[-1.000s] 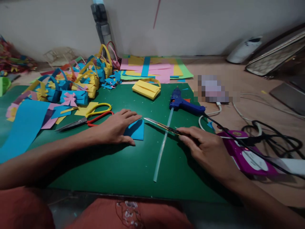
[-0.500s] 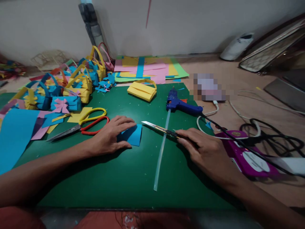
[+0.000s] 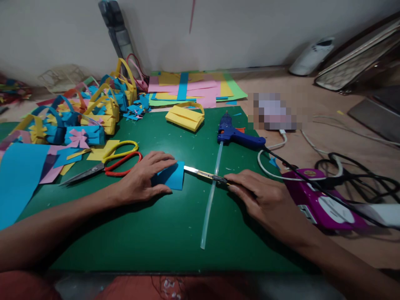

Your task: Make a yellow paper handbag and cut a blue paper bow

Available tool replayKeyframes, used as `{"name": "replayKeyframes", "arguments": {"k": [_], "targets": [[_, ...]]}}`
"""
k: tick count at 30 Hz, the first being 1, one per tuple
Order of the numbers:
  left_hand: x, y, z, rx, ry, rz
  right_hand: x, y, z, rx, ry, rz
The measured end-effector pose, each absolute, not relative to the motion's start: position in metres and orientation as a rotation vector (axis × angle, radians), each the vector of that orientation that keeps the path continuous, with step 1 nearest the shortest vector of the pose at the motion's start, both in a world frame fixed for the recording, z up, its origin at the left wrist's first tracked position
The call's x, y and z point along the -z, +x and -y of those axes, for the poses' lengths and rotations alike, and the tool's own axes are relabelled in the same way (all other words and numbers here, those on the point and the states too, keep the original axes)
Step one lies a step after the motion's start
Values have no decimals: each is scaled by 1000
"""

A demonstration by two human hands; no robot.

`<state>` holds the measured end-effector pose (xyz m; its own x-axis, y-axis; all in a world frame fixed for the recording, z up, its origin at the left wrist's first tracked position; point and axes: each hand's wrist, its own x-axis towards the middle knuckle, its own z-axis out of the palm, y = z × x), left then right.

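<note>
My left hand (image 3: 146,175) rests over a small piece of blue paper (image 3: 175,177) on the green mat. Its fingers and thumb hold the paper from either side, and the palm hides the left part. In my right hand (image 3: 259,191) is a utility knife (image 3: 208,174), its blade extended. The blade tip is at the right edge of the blue paper. Beneath the knife runs a clear glue stick (image 3: 208,221), which sticks out of a blue glue gun (image 3: 237,135). Scissors (image 3: 115,162) with yellow and red handles lie beside my left hand.
A yellow paper bag (image 3: 186,117) sits beyond my hands. Several finished paper bags (image 3: 84,135) crowd the left side, near a large blue sheet (image 3: 21,179). Coloured sheets (image 3: 200,87) are stacked at the back. A purple power strip (image 3: 325,204) and cables lie at right.
My right hand has shifted the knife slightly left and down, bringing the blade tip to the paper's edge. My left hand stays on the blue paper. The view has moved a little.
</note>
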<state>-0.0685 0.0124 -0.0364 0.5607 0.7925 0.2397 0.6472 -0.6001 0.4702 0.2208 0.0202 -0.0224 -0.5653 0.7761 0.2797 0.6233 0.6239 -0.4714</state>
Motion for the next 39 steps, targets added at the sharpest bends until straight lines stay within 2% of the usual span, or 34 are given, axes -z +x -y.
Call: {"name": "replayKeyframes", "arguments": {"k": [10,18,22,31,39], "targets": [[41,-62,-13,-608,2549,-1300,24,225,-25,-358,-962,2518],[32,-65,-26,-375,2675,-1328,25,227,-28,-322,-938,2577],[33,-73,-45,-438,2725,-1184,26,225,-27,-342,-951,2570],[34,-69,-45,-412,2719,-1269,25,221,-25,-220,-999,2582],[46,-68,-44,-635,2717,-1336,26,223,-25,-73,-972,2624]]}}
